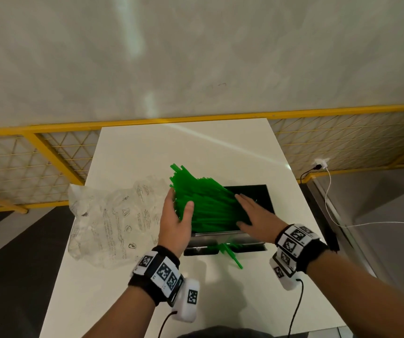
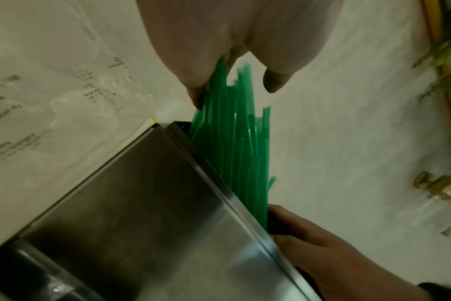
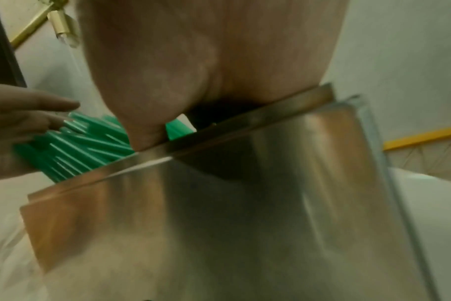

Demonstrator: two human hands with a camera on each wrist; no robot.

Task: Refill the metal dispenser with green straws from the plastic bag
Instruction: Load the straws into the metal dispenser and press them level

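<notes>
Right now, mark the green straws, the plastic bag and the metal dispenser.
green straws (image 1: 206, 203): head view, middle of the bundle.
plastic bag (image 1: 113, 215): head view, printed crumpled middle.
metal dispenser (image 2: 147, 203): left wrist view, steel side wall.

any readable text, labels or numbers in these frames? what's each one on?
Nothing can be quoted.
plastic bag: printed text blocks and round symbols, too small and blurred to read.
wristbands: black-and-white square markers, no words.
metal dispenser: no marking visible.
green straws: none.
</notes>
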